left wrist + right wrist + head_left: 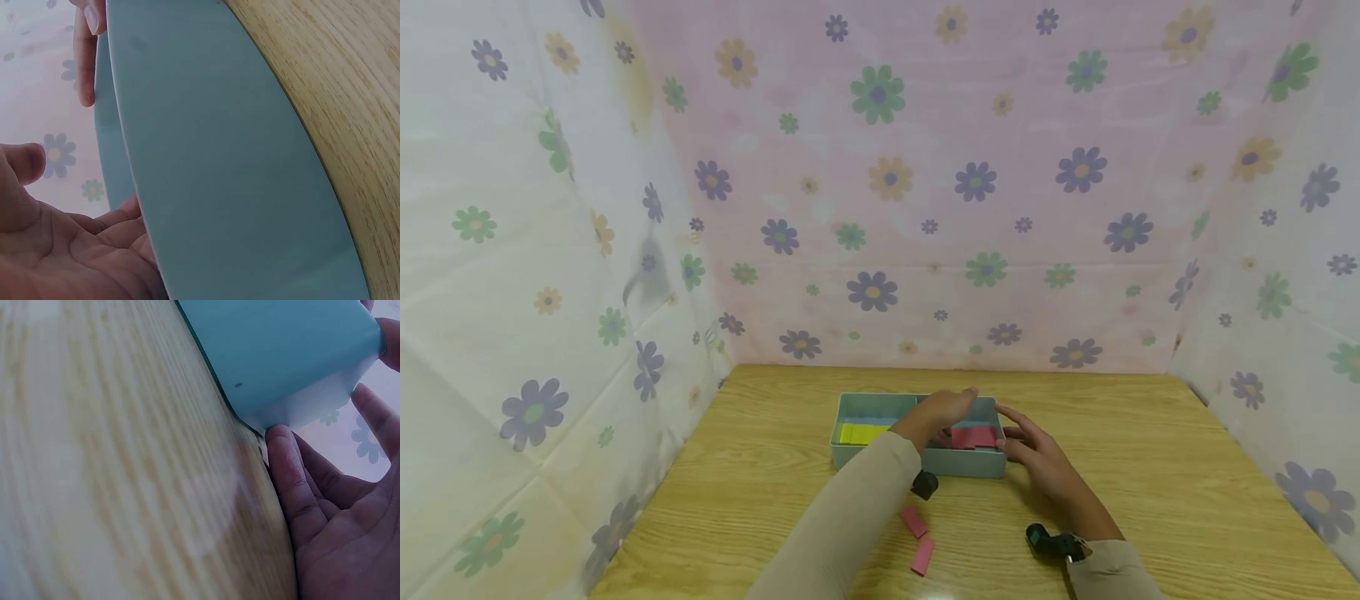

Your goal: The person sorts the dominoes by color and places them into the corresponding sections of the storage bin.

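Observation:
A light blue divided box (966, 465) stands on the wooden table. My left hand (936, 414) reaches over its front wall into the right compartment, beside flat red pieces (973, 437). In the left wrist view the palm (75, 259) faces the box, the thumb is apart from the fingers, and the fingertips are hidden behind the wall. My right hand (1045, 467) is at the box's right end. In the right wrist view its fairly straight fingers (290, 481) touch the outer corner and end wall, with another digit at the rim.
Yellow flat pieces (860, 433) lie in the box's left compartment. Two pinkish-red rectangular pieces (922, 556) lie on the wooden table (737, 500) in front of the box. Flower-patterned cloth (925, 200) hangs behind and at both sides.

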A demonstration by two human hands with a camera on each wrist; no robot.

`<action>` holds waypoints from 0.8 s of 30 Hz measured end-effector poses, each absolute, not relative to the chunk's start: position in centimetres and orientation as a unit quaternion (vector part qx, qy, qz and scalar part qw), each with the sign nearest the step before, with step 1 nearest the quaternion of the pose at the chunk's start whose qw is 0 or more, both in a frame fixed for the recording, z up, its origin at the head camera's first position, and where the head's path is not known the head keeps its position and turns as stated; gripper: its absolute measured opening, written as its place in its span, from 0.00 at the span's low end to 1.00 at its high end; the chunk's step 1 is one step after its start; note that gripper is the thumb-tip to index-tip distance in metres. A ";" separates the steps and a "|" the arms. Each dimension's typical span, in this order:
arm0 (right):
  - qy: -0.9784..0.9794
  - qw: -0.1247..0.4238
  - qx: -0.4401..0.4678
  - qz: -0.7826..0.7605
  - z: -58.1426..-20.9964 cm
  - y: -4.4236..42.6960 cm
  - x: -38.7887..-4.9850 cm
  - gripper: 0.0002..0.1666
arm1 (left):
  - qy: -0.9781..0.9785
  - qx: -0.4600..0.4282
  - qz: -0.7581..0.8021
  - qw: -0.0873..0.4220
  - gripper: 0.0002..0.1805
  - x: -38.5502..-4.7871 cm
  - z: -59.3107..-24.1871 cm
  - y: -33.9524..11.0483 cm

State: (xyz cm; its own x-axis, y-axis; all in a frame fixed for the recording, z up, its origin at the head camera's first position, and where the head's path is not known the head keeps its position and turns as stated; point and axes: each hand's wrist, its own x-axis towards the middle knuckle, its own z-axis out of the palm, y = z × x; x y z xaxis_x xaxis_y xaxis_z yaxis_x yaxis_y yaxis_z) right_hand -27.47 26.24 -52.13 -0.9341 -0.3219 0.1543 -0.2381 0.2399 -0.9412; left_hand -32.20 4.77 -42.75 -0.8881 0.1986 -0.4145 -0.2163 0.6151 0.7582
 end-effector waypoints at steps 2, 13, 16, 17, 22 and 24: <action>0.788 0.036 -0.172 -0.590 -52.1 26.2 -27.4 0.35 | 0.867 -0.005 0.439 0.234 0.44 -32.2 -42.7 4.7; 0.790 0.039 -0.160 -0.591 -52.0 26.1 -27.2 0.35 | 0.880 0.009 0.429 0.204 0.40 -32.1 -41.9 4.1; 0.793 0.041 -0.161 -0.586 -52.1 26.1 -27.3 0.35 | 0.865 0.012 0.463 0.193 0.40 -31.7 -41.3 3.4; 0.793 0.040 -0.158 -0.587 -52.1 26.1 -27.3 0.35 | 0.861 0.015 0.473 0.187 0.39 -31.6 -41.1 3.1; 0.790 0.043 -0.153 -0.592 -52.2 26.1 -27.5 0.35 | 0.844 0.045 0.505 0.171 0.36 -31.2 -40.3 0.9; 0.788 0.044 -0.150 -0.595 -52.3 26.2 -27.5 0.35 | 0.836 0.059 0.519 0.168 0.35 -30.9 -40.2 -0.1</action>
State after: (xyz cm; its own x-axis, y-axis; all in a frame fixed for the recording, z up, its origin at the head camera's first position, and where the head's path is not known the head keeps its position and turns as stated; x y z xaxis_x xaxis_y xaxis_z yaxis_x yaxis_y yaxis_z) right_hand -27.52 26.16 -52.30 -0.9513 -0.2887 0.1082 -0.1832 0.2469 -0.9516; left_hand -30.92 -0.07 -40.20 -0.9366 0.2726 -0.2204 -0.0769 0.4536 0.8879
